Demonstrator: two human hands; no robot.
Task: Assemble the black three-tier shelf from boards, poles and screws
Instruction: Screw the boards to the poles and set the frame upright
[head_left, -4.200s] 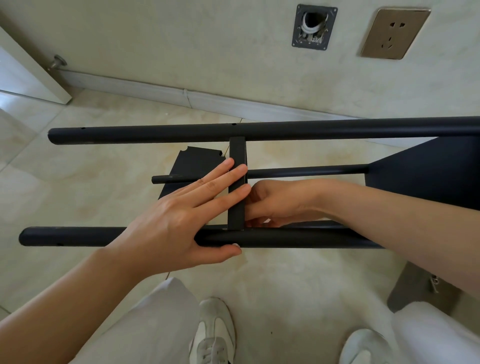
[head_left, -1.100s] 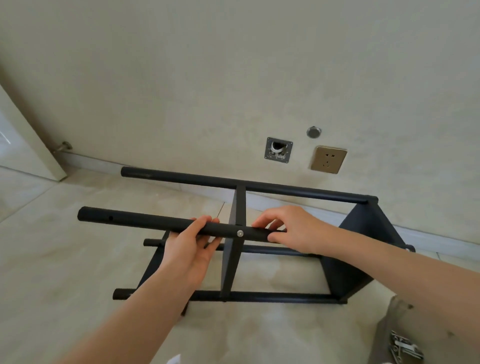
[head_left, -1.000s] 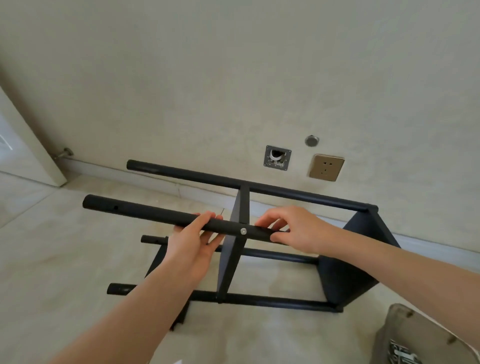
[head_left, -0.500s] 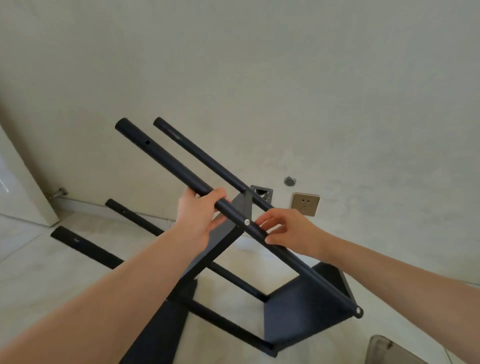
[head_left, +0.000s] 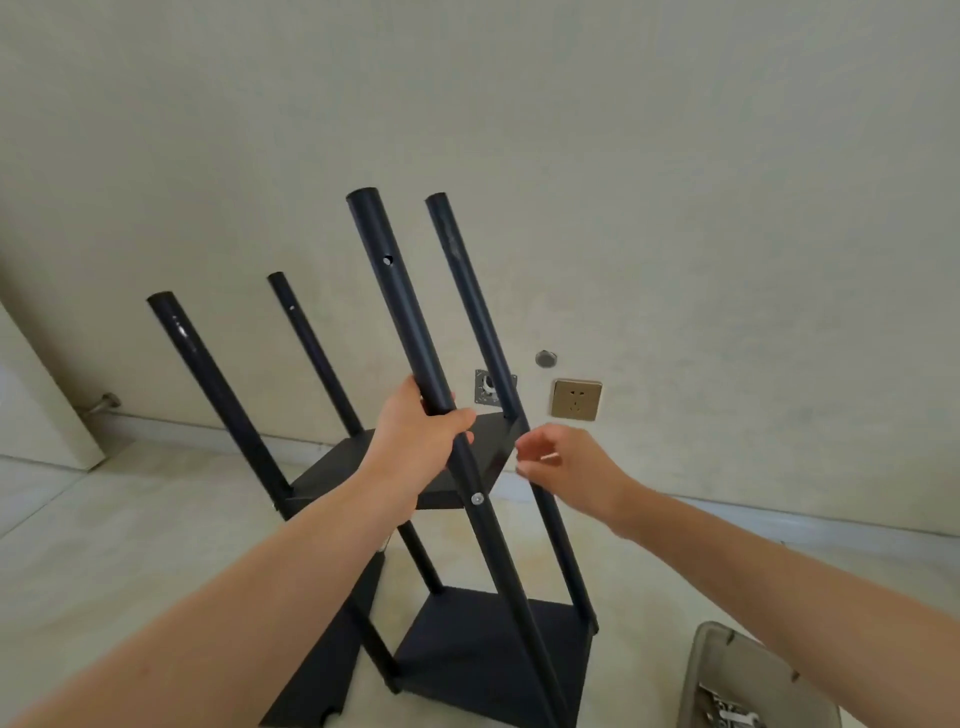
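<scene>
Four black poles (head_left: 291, 338) stand tilted, w/ two boards fitted: mid board (head_left: 358, 470) and bottom board (head_left: 488, 654) on the floor (head_left: 130, 545). Left hand (head_left: 415, 441) wraps the near pole (head_left: 410, 332) above a screw (head_left: 477, 499). Right hand (head_left: 566, 465) hangs just beside the rear pole (head_left: 467, 291), fingers loosely curled, holding nothing. Grey tray (head_left: 727, 686) at btm right.
</scene>
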